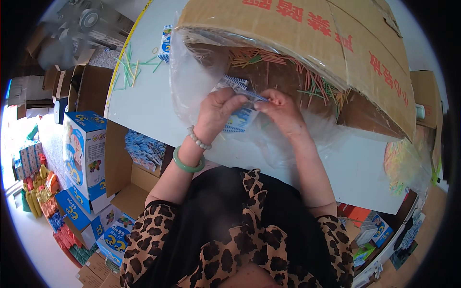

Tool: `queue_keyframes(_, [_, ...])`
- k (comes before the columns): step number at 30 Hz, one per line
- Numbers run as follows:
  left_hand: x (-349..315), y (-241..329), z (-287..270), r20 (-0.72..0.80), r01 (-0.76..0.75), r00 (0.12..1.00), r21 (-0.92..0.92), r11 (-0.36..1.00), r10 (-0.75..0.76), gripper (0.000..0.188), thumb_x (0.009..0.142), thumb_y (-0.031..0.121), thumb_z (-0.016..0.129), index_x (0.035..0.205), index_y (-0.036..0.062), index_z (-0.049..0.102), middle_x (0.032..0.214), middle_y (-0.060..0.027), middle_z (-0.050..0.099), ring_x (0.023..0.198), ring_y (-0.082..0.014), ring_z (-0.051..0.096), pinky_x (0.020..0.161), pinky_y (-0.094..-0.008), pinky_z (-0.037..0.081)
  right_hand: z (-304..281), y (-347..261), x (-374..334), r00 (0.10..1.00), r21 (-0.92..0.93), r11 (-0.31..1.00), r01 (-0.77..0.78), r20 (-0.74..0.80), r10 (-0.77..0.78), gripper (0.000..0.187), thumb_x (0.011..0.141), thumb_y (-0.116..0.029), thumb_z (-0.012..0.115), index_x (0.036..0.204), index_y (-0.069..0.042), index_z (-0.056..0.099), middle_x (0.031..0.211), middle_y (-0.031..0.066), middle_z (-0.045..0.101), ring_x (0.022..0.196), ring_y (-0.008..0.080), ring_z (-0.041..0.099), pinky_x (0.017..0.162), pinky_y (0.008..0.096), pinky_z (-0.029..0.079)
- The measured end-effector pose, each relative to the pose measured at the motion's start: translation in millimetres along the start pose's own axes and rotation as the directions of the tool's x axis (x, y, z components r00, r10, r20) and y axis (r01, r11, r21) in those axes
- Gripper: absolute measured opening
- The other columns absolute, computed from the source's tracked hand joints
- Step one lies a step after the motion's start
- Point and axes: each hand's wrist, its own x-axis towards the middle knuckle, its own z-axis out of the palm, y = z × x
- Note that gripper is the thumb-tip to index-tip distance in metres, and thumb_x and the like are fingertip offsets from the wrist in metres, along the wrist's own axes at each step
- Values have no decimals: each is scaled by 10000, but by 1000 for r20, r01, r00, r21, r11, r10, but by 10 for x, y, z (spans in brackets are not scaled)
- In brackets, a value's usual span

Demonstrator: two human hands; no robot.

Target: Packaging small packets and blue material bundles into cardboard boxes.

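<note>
My left hand (218, 108), with a beaded bracelet and a green bangle (188, 159) on its wrist, pinches a small blue-and-white packet (240, 118) with zigzag edges. From the other side my right hand (283, 111) has its fingertips closed on the packet's upper edge. More of the same wrapping shows just above my left fingers; how many packets there are I cannot tell. Both hands are at the mouth of a cardboard box (307, 26) lying on its side, lined with a clear plastic bag (185, 91). Thin pink, green and yellow sticks (319, 86) lie loose inside it.
Several loose sticks (128, 69) and a small blue box (165, 43) lie on the white table (139, 103). Below its left edge, an open carton (139, 185) contains blue packets (144, 148). Printed boxes (86, 158) stand farther left. A bag of coloured sticks (406, 165) is at the right.
</note>
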Motion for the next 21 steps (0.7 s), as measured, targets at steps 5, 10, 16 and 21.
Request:
queue_keyframes(5, [39,76,36,-306,81,952,273,959,7,374,888,343,587,737,2,557,566,-33,482,550,-134,411,516,-286,371,-78,112,42,975,-169,982,-82,-217,44,48,809,-10,615,814,-21,568,730,-42,533,685,26,453,610,182,375])
queue_keyframes(10, [-42,133,-128,-227,63,946,829,555,232,402,793,284,654,1075,12,564,838,-149,632,763,-332,602,682,-403,471,-445,86,63,979,-154,985,74,-176,-101,88,831,-18,586,765,-22,528,737,-39,527,701,22,425,655,179,361])
queue_keyframes(16, [-526,304,57,-94,-329,772,787,522,628,556,681,110,730,1170,-35,509,1100,-181,566,963,-355,547,806,-396,434,-270,-71,-250,990,-230,971,-64,-138,33,70,830,-51,612,799,-24,555,710,-47,520,666,39,442,603,210,384])
queue_keyframes(21, [-244,274,217,17,-372,923,290,882,384,343,755,119,689,1044,-38,592,963,-159,611,811,-293,572,742,-349,457,-17,-101,-376,918,-701,612,368,168,-360,98,798,-74,660,810,-9,587,693,-23,547,637,59,475,573,216,397])
